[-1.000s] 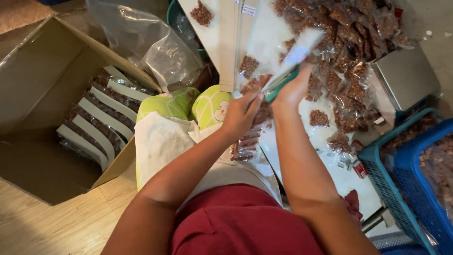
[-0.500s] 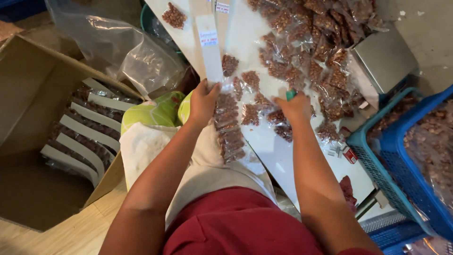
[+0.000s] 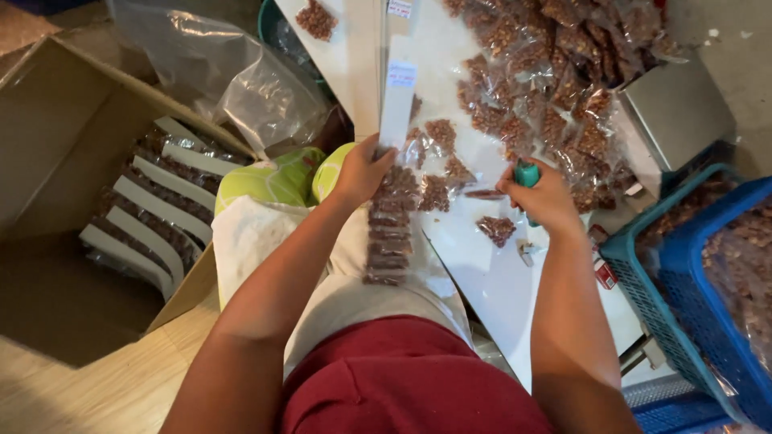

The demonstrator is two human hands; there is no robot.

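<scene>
My left hand (image 3: 363,170) grips a long white card strip (image 3: 396,100) with several small clear bags of brown snack fixed down it; the row of bags (image 3: 389,233) hangs below the hand over my lap. My right hand (image 3: 543,197) is closed around a green-handled tool (image 3: 527,174), held just right of the strip above the white board (image 3: 498,281). Loose small snack bags (image 3: 497,229) lie on the board between and near both hands.
An open cardboard box (image 3: 56,120) at left holds finished strips (image 3: 153,217). A heap of filled bags (image 3: 555,72) lies at top right beside a metal scale (image 3: 679,112). Blue baskets (image 3: 691,297) stand at right. A clear plastic bag (image 3: 233,80) and green cloth (image 3: 273,181) sit near the box.
The strip has come down from a raised position and now hangs from my left hand over my lap. My right hand moved right and lower with the green tool.
</scene>
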